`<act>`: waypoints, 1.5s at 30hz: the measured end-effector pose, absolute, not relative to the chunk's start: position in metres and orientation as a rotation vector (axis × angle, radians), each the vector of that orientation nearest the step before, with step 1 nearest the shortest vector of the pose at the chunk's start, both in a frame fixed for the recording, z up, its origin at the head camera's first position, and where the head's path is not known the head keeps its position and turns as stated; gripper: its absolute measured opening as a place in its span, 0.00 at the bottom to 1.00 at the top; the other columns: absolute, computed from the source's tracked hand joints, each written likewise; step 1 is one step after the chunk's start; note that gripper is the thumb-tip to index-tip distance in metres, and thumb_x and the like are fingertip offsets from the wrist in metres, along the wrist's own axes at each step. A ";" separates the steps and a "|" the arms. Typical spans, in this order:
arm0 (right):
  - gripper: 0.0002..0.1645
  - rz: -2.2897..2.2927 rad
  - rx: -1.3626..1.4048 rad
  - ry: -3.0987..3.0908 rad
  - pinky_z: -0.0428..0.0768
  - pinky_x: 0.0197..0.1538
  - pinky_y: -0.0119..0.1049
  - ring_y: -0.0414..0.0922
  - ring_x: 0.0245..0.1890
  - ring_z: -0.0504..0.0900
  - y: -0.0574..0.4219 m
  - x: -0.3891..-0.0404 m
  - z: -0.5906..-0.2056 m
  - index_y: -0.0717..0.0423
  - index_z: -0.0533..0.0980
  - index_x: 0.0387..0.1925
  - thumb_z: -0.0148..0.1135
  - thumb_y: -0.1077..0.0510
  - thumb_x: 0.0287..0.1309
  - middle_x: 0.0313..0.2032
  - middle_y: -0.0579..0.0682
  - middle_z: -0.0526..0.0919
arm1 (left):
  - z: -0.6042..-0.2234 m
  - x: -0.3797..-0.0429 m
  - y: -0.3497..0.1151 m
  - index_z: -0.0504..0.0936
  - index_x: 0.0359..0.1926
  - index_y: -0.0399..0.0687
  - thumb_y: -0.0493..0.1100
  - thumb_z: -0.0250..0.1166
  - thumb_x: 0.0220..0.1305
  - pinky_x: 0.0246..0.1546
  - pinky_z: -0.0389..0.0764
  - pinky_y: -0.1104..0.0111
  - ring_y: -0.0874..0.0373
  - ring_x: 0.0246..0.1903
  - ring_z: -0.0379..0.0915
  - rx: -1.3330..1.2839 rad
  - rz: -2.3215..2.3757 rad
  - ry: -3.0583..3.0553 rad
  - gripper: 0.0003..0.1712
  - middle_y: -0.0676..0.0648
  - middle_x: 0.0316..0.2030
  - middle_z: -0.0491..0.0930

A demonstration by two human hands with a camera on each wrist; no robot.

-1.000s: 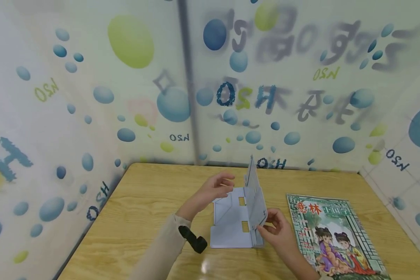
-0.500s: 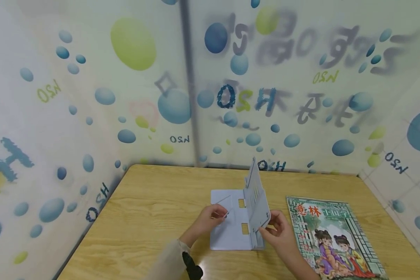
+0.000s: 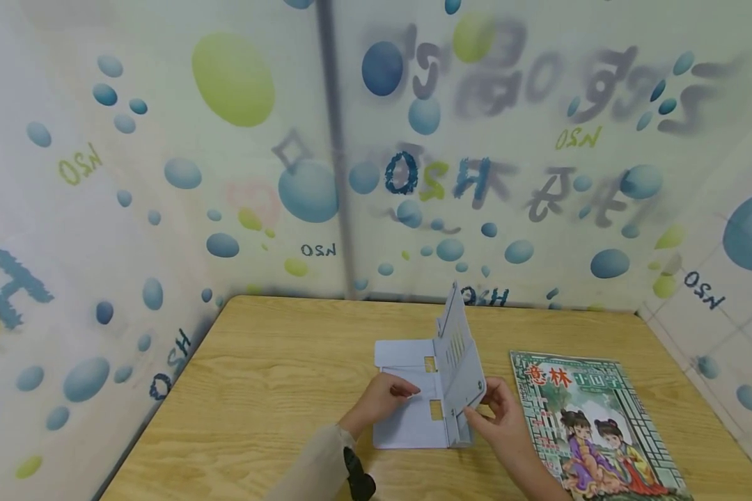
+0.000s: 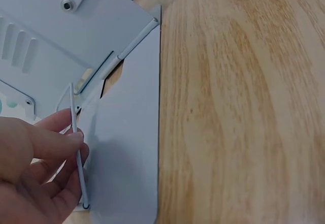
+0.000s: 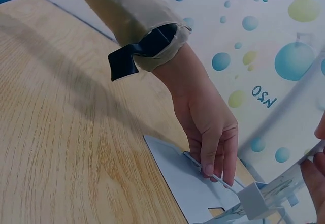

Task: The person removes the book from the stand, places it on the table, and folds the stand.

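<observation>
A white metal folding stand point(image 3: 407, 430), which looks like a book stand, rests on the table with its base flat and its slotted upright plate point(image 3: 462, 362) raised. My left hand point(image 3: 382, 398) is low over the base. In the left wrist view, its thumb and fingers pinch a thin white wire bracket point(image 4: 72, 104) of the stand, raised off the base. My right hand point(image 3: 503, 416) grips the near right edge of the upright plate between thumb and fingers. In the right wrist view, only some right-hand fingers point(image 5: 316, 181) show at the edge.
A magazine point(image 3: 595, 424) with an illustrated cover lies to the right of the stand. The wooden table point(image 3: 276, 383) meets a wall sheet point(image 3: 288, 271) with bubble prints at its back and sides.
From above the base's far part, my left hand has come down nearer to me and taken hold of the wire bracket, then shifted slightly right. My right hand keeps its grip on the plate.
</observation>
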State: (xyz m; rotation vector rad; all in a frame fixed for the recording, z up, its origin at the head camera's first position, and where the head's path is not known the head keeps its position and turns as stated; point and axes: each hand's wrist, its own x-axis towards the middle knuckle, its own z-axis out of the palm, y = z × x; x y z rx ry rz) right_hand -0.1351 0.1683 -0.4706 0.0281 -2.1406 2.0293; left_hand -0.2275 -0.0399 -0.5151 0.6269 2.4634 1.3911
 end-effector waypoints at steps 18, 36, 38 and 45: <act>0.22 2.002 0.049 -2.120 0.78 0.33 0.32 0.39 0.35 0.74 0.166 -0.134 -0.471 0.69 0.65 0.45 0.61 0.76 0.46 0.38 0.54 0.73 | -0.516 -0.224 -0.029 0.86 0.29 0.38 0.21 0.61 0.48 0.28 0.74 0.72 0.57 0.28 0.75 0.544 1.249 2.628 0.13 0.51 0.26 0.80; 0.22 2.014 -0.047 -2.190 0.78 0.36 0.33 0.45 0.39 0.74 0.166 -0.133 -0.469 0.66 0.66 0.46 0.62 0.72 0.49 0.42 0.58 0.73 | -0.453 -0.231 -0.021 0.82 0.39 0.36 0.31 0.60 0.58 0.30 0.75 0.71 0.59 0.29 0.73 0.702 1.437 2.485 0.08 0.47 0.30 0.79; 0.21 2.029 -0.056 -2.189 0.78 0.36 0.33 0.45 0.39 0.74 0.165 -0.133 -0.469 0.66 0.66 0.46 0.62 0.72 0.49 0.42 0.58 0.73 | -0.425 -0.225 -0.017 0.81 0.41 0.36 0.31 0.59 0.59 0.30 0.74 0.72 0.55 0.31 0.74 0.710 1.558 2.411 0.09 0.43 0.32 0.80; 0.21 2.041 0.027 -2.147 0.78 0.36 0.33 0.43 0.37 0.74 0.157 -0.136 -0.469 0.69 0.67 0.45 0.61 0.75 0.48 0.40 0.60 0.72 | -0.377 -0.226 0.003 0.79 0.48 0.40 0.39 0.60 0.62 0.35 0.79 0.63 0.54 0.36 0.76 0.660 1.825 2.176 0.14 0.43 0.39 0.79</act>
